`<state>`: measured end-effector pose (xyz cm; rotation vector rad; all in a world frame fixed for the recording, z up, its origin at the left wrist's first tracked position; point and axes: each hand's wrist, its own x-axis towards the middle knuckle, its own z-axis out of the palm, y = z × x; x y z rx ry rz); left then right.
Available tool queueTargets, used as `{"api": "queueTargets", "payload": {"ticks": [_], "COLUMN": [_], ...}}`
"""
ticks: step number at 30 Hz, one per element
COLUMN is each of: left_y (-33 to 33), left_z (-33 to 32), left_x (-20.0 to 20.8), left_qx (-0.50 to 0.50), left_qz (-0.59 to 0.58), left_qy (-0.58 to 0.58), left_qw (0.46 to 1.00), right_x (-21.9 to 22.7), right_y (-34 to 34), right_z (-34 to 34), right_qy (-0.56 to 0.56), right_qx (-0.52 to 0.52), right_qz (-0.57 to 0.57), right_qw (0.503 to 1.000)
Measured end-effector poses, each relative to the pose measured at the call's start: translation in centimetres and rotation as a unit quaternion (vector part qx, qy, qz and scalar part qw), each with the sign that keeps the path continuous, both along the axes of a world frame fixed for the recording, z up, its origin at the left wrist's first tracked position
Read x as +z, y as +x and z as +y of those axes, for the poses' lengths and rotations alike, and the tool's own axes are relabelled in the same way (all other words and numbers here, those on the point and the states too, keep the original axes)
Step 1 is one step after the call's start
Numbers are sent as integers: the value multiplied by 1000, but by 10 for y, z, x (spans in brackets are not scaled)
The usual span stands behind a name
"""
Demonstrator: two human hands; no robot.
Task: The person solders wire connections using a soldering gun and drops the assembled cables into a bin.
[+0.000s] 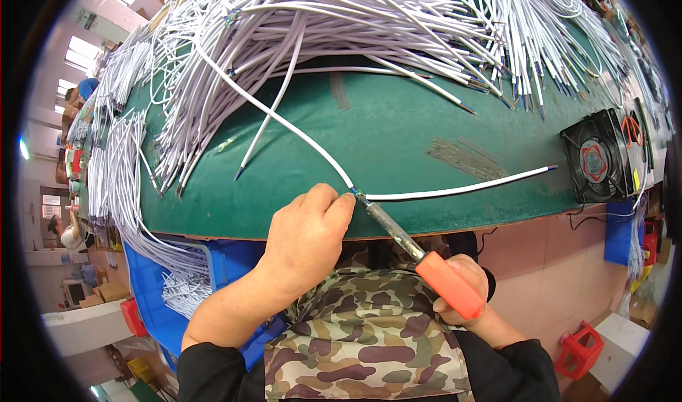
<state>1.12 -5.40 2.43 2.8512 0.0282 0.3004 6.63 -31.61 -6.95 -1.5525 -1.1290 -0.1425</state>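
My left hand is closed in a pinch at the joint of a white cable, just over the near edge of the green table. From this joint one length runs up to the far left, and another white length stretches right, ending in bare coloured wire tips. A soldering iron with an orange-red handle is gripped in my right hand. Its metal barrel slants up to the left, the tip at or very near the joint beside my left fingertips; exact contact is too small to tell.
Large heaps of white cables cover the table's far side. A black fan stands at the right edge, orange-handled scissors beside it. Below left is a blue bin with cables; a red plastic container sits low right. People work far left.
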Motion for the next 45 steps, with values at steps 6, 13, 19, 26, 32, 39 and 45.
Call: {"api": "queueTargets", "payload": {"ticks": [6, 13, 19, 26, 32, 39, 45], "left_y": [0, 1, 0, 1, 3, 44, 66], "left_z": [0, -1, -1, -1, 3, 29, 60], "left_x": [0, 0, 0, 1, 10, 44, 87], "left_qx": [2, 8, 9, 6, -2, -301, -345], "left_qz": [4, 5, 4, 5, 76, 121, 466], "left_qy": [2, 8, 10, 10, 53, 199, 95], "left_qw": [1000, 1000, 1000, 1000, 996, 925, 809], "right_x": [1, 1, -1, 1, 5, 38, 60], "right_y": [0, 0, -1, -1, 0, 15, 13], "right_z": [-1, -7, -5, -5, -14, -34, -50], "right_qy": [-6, -3, 2, 12, 9, -3, 69], "right_qx": [7, 15, -13, -17, -33, -119, -205], "right_qz": [-1, 9, -9, 7, 5, -49, 41], "right_qw": [1000, 1000, 1000, 1000, 999, 992, 976]}}
